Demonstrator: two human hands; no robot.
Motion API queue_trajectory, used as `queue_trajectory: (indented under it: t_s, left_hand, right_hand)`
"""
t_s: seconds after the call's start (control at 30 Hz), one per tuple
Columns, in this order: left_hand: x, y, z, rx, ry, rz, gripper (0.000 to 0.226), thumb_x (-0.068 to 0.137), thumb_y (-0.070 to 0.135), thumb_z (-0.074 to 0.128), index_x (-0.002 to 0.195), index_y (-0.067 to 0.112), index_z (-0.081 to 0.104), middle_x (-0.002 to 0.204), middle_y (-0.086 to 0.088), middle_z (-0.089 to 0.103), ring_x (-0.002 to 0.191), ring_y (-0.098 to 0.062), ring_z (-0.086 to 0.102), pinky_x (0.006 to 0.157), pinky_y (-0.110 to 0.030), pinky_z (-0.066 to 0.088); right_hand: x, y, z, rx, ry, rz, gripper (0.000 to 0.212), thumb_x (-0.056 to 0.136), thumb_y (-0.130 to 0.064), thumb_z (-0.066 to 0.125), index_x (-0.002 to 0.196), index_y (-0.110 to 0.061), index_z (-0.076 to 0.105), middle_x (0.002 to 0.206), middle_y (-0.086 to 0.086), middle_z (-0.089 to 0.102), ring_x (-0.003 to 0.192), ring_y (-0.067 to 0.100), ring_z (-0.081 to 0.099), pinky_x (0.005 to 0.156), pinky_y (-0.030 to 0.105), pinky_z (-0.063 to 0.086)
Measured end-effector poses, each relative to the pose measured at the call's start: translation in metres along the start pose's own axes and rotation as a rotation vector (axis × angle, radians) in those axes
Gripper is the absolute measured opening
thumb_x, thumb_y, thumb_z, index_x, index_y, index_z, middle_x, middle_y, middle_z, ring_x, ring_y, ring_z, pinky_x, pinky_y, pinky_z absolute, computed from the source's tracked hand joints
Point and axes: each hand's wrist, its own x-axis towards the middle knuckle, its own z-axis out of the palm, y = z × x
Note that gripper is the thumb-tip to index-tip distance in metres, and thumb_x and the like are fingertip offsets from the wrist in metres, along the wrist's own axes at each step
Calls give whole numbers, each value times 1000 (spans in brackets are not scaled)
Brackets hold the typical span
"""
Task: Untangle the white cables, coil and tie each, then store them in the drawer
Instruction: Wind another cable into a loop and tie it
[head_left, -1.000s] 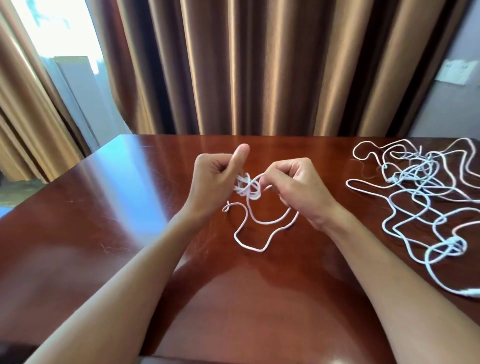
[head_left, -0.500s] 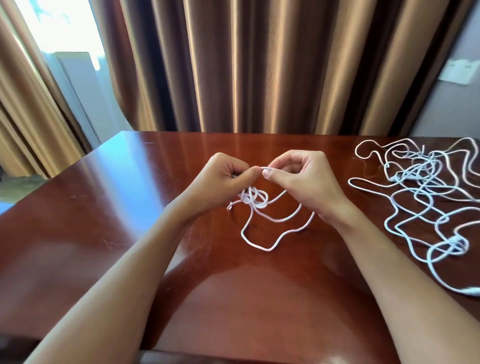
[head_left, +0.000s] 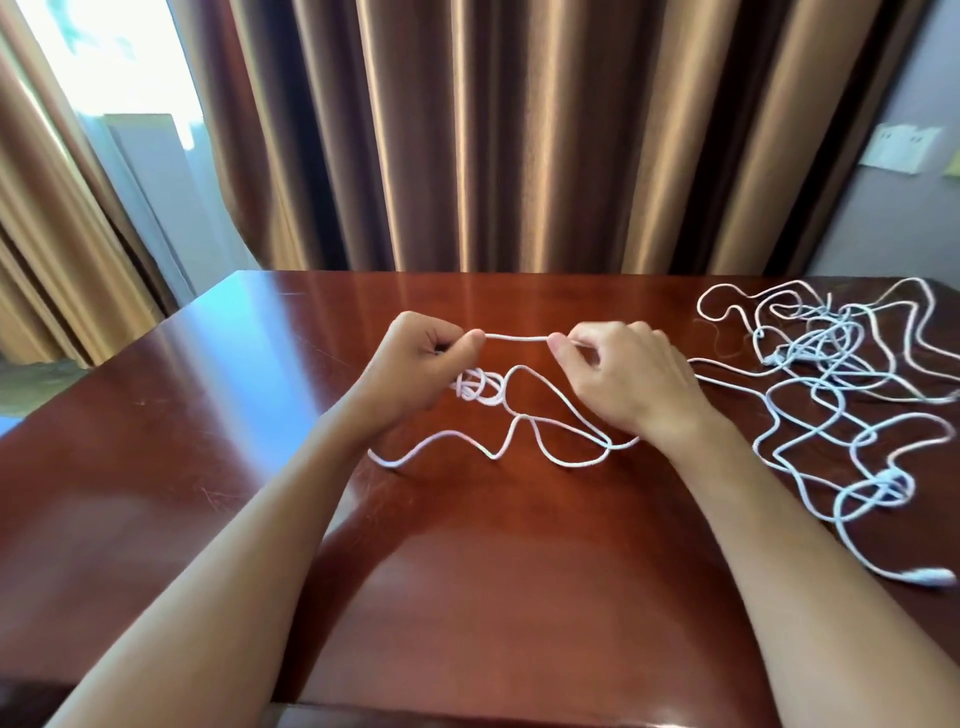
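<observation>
A white cable (head_left: 516, 338) runs taut between my two hands above the middle of the red-brown table (head_left: 493, 561). My left hand (head_left: 423, 364) pinches one end of that stretch, and a small knotted bundle (head_left: 480, 387) of the same cable lies just under it. My right hand (head_left: 631, 382) pinches the other end. Slack loops of the cable (head_left: 540, 441) lie on the table below and between the hands. To the right sprawls a large tangle of white cables (head_left: 836, 364), with a plug end (head_left: 930, 577) near the table's right front.
Brown curtains (head_left: 519, 130) hang right behind the table's far edge. A bright window (head_left: 114, 78) is at the back left and a wall socket plate (head_left: 898, 148) at the back right. No drawer is in view.
My hands have drawn apart, pulling a straight length of cable tight between them. More cable has come loose from the small bundle and now lies in wider loops on the table.
</observation>
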Motion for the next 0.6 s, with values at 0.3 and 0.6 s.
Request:
queue_trajectory:
  t_s: [0.3, 0.6]
  left_hand:
    - [5, 19, 5, -619, 298, -261, 50, 99, 8, 54, 50, 6, 44, 38, -3, 33, 30, -12, 25, 36, -18, 24]
    - [4, -2, 0, -63, 613, -199, 46, 77, 7, 56, 38, 16, 34, 36, 12, 27, 44, -3, 28, 53, -27, 31]
  right_hand:
    - [-14, -28, 8, -108, -234, -248, 37, 109, -43, 28, 113, -20, 55, 109, 11, 68, 107, 38, 64, 73, 40, 41]
    - [-33, -68, 23, -113, 144, -738, 12, 99, -28, 55, 96, -17, 56, 45, 4, 56, 35, 30, 55, 40, 25, 23]
